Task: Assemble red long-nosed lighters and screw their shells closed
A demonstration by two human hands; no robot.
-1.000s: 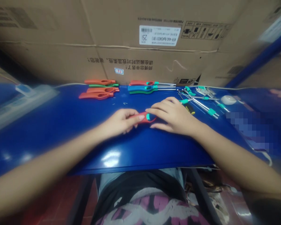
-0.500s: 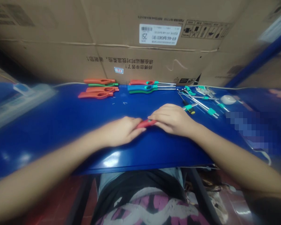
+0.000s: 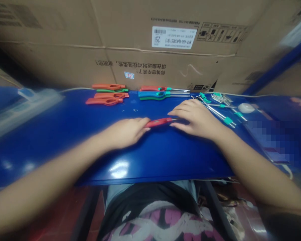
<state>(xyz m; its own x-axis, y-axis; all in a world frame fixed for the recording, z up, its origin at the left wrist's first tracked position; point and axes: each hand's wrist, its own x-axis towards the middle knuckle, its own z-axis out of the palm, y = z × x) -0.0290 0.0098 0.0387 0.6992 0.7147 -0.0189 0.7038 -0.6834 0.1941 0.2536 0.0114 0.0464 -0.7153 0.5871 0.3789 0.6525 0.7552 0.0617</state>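
My left hand (image 3: pixel 131 132) is closed around the rear of a red long-reach lighter (image 3: pixel 158 122), which points to the right above the blue table. A thin dark metal rod shows at the lighter's front end and runs in under my right hand (image 3: pixel 197 117). That hand has its fingers stretched and its thumb apart below, on either side of the rod; whether the palm touches it is hidden. Beyond it, metal lighter tubes with teal collars (image 3: pixel 222 117) lie in a loose pile, partly covered by the hand.
Orange and green lighter handles (image 3: pixel 105 101) lie at the back left. Lighters with metal tubes (image 3: pixel 154 94) are beside them, against the cardboard (image 3: pixel 130 30). Small metal pins (image 3: pixel 135 110) lie in front. A white round object (image 3: pixel 245 107) and a power strip (image 3: pixel 27 107) are at the sides.
My right hand has let go of the red lighter's body and shifted right and up, its fingers spreading. More of the lighter shows, raised slightly in my left hand. The yellow-tipped screwdriver is now out of sight.
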